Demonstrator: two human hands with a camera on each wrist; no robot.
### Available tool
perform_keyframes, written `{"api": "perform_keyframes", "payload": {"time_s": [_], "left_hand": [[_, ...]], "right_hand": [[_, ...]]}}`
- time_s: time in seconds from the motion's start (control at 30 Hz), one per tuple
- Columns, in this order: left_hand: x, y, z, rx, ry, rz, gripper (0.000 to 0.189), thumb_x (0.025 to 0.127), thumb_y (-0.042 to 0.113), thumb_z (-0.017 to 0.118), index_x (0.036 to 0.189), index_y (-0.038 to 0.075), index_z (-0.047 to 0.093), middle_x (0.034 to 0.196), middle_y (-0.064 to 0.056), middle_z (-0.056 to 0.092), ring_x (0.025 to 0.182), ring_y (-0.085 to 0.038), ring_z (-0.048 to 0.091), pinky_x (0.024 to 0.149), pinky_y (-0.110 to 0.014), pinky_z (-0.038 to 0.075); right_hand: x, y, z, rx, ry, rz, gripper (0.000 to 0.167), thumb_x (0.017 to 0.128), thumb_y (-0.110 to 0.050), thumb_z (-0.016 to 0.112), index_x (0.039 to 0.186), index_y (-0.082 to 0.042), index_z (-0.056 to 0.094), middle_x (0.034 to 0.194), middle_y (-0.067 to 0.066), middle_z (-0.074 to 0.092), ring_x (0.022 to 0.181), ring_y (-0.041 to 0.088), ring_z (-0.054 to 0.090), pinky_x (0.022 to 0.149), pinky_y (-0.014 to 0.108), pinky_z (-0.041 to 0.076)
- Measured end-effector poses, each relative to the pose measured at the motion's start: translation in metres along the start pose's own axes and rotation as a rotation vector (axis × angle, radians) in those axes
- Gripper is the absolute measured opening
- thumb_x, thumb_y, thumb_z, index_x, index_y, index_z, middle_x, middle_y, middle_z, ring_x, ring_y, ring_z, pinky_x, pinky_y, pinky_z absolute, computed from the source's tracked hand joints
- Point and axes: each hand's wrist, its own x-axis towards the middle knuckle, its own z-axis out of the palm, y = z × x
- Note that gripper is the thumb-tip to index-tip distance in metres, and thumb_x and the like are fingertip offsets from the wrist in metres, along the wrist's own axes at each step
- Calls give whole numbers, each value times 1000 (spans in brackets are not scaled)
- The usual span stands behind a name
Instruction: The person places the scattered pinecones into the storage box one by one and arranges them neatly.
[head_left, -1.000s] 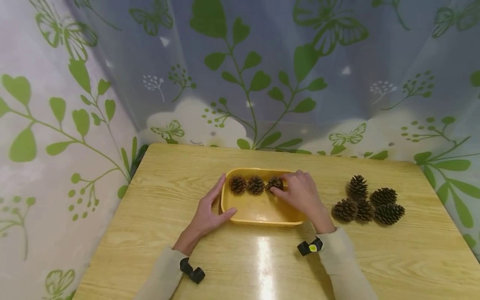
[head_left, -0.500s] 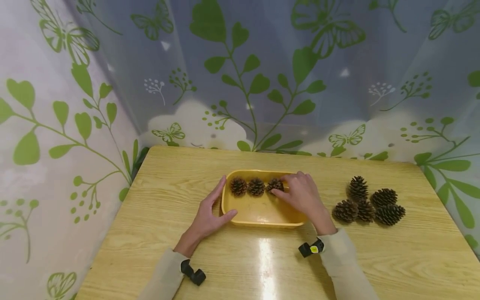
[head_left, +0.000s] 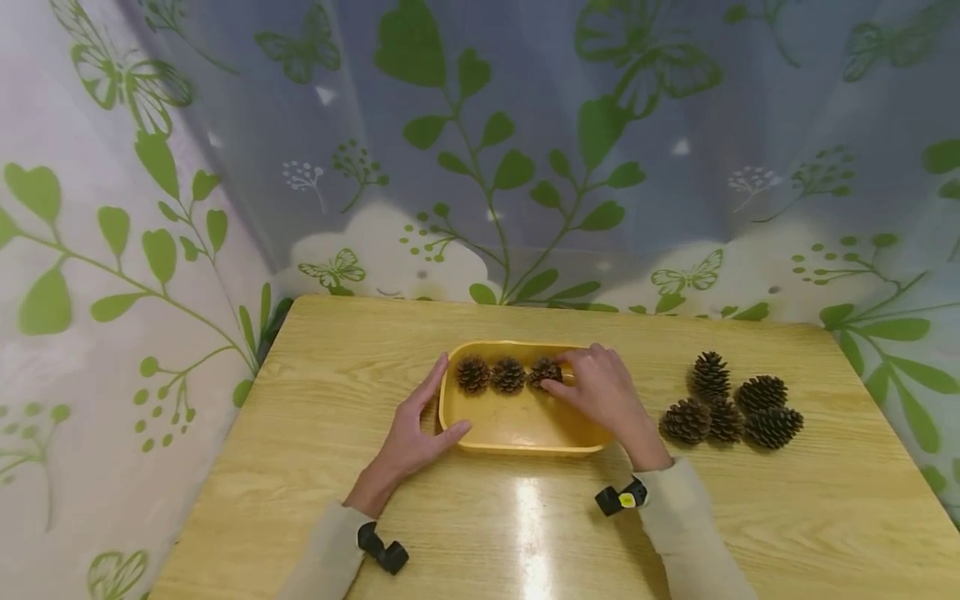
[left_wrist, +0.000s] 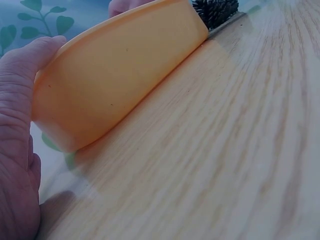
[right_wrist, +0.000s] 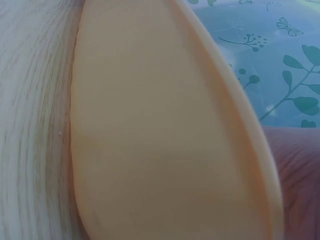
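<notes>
A yellow plastic tray (head_left: 517, 450) lies on the table, with three brown pine cones in a row along its far side. The left pine cone (head_left: 473, 375) and the middle pine cone (head_left: 508, 377) sit side by side. My right hand (head_left: 600, 387) reaches over the tray's right end and pinches the third pine cone (head_left: 543, 372) between thumb and fingers, partly covering it. At the tray's left end, my left hand (head_left: 414, 429) holds the near corner, fingers along the outer wall and thumb (left_wrist: 37, 52) over the rim. The right wrist view shows mostly tray wall (right_wrist: 160, 125).
Several more pine cones (head_left: 723, 421) are clustered on the wooden table (head_left: 322, 375), right of the tray. A patterned curtain (head_left: 450, 208) with green leaves and butterflies hangs behind and at the left. A glare streak crosses the table's near part.
The head view shifts slightly. Both hands keep their places at the tray, and the pine cones stay in the same arrangement.
</notes>
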Motion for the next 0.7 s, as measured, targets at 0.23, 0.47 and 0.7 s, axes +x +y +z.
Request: {"api": "perform_keyframes", "payload": {"time_s": [0.23,0.47,0.7], "left_hand": [[-1,1,-2,-12,-4,6,98,89,25,83,168,20,24,173,1,23,158,-22,22,127,-31,20],[-1,-1,-1,-16,-7,9,98,90,24,83,168,20,23,173,2,23,159,-22,22,127,-31,20],[-1,-1,-2,-17,-6,18,98,90,24,83,168,18,24,173,1,23,158,-22,23,127,-30,20]], "right_hand": [[-5,1,-5,71,17,-24,41,90,-29,85,114,3,77,77,10,72,71,25,62,68,42,53],[-11,2,-10,104,10,-24,40,92,-26,82,118,3,76,73,6,67,66,20,58,74,45,56],[-17,4,-14,118,22,-8,38,92,-26,83,116,2,76,60,-6,51,59,14,47,58,33,44]]}}
